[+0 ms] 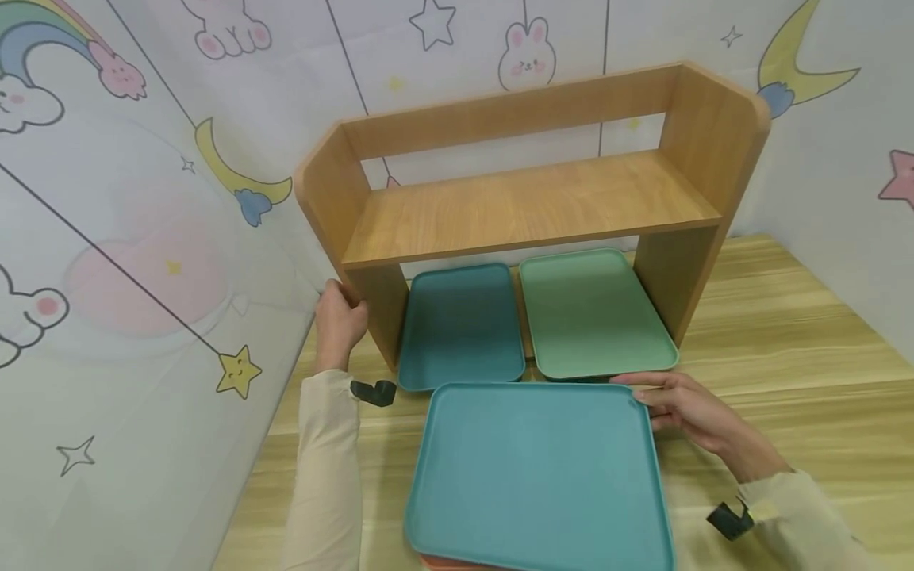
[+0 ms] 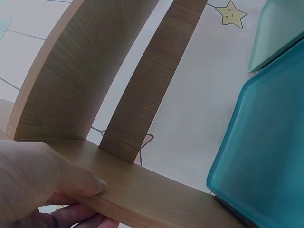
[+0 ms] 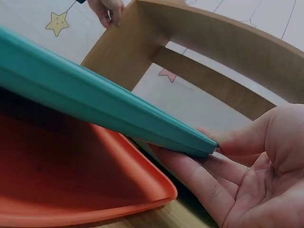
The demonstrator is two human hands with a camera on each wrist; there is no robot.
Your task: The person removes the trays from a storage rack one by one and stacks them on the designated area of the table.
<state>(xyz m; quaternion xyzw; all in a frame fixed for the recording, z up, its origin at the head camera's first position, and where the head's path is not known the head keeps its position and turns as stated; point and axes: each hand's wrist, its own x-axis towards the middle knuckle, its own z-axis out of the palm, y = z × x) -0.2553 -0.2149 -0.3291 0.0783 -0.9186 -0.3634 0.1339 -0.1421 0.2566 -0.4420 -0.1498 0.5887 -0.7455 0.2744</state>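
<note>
My left hand (image 1: 340, 323) grips the front edge of the left side panel of a wooden shelf (image 1: 528, 208); in the left wrist view the thumb (image 2: 80, 180) lies on the panel's inner face, fingers curled round the outside. With my right hand (image 1: 689, 412) I pinch the far right corner of a blue tray (image 1: 539, 476), thumb on top and fingers beneath. That corner is lifted above an orange tray (image 3: 85, 175) lying below. Under the shelf sit a dark teal tray (image 1: 462, 325) at left and a light green tray (image 1: 593, 313) at right.
The shelf stands on a wood-grain table (image 1: 778, 333), close to a wall covering (image 1: 457, 47) printed with stars, moons and rabbits. Another covered wall (image 1: 143, 333) rises along the left side. The shelf's right side panel (image 1: 703, 159) borders the green tray.
</note>
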